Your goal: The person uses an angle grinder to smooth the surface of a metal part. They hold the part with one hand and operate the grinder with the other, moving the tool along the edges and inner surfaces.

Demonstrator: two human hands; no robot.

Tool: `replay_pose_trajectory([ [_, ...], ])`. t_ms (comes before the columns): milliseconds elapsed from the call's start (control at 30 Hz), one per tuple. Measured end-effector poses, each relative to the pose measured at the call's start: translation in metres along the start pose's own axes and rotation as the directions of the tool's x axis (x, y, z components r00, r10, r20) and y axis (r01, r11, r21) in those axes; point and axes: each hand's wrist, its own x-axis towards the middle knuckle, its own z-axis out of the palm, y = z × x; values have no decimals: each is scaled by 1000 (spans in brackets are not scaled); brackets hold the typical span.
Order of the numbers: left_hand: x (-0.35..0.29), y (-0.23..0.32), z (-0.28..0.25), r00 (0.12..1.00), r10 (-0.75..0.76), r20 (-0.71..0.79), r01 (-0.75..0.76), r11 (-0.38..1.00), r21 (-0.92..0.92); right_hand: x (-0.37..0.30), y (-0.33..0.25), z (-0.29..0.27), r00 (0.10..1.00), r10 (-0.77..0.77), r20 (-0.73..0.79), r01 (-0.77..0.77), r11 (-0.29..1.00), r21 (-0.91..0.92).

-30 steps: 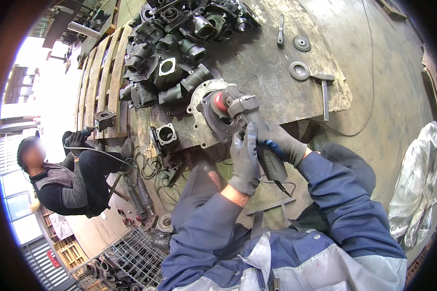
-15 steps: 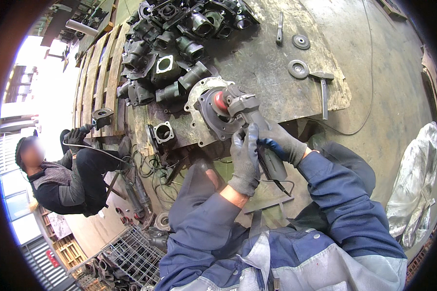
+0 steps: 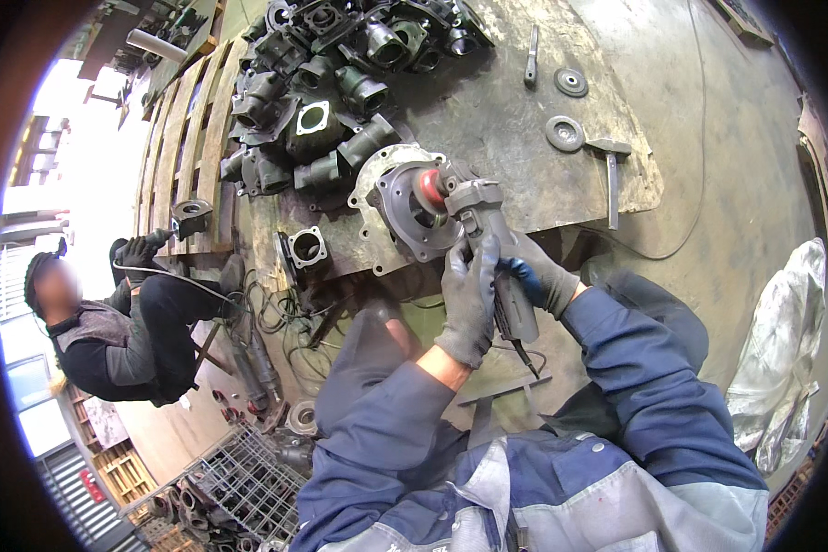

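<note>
Both gloved hands are wrapped round an angle grinder point(image 3: 481, 210) with a grey body and a red disc point(image 3: 430, 190). My left hand point(image 3: 469, 299) grips it from the left, just behind its head. On the other side, my right hand point(image 3: 541, 274) closes round the body, its fingertips partly hidden. The disc is at the dark round flange of a metal casting point(image 3: 402, 210); whether it touches cannot be made out. A pale flat plate with bolt holes point(image 3: 366, 198) lies under or behind that flange. The grinder's cord point(image 3: 527, 359) hangs from its rear end.
Black castings point(image 3: 340, 92) are heaped at the far left of the worn tabletop point(image 3: 501, 129). A hammer point(image 3: 612, 170), two discs point(image 3: 566, 133) and a narrow hand tool point(image 3: 532, 57) lie at right. A co-worker point(image 3: 129, 322) sits left, near a pallet point(image 3: 179, 138). A wire basket point(image 3: 248, 469) stands lower left.
The grinder has tilted and shifted slightly to the right across the flange, its rear end swinging a little left. My hands have moved slightly with it, both still gripping.
</note>
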Motion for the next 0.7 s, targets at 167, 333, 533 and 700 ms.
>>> replay_pose_trajectory([
  [167,-8,-11,-3,999,-33,4,32,996,86,-9,21,-12,999,-43,3,43,996,-76],
  [333,-17,-28,-5,998,-50,-42,53,996,72,-15,43,-11,997,-37,-65,33,998,-61],
  [533,-27,-46,-15,995,-75,-73,82,991,105,-28,58,-1,987,-38,-156,-7,961,-276],
  [700,-34,-51,-21,982,-143,-126,150,987,49,-41,59,22,970,-189,-154,106,896,-431],
])
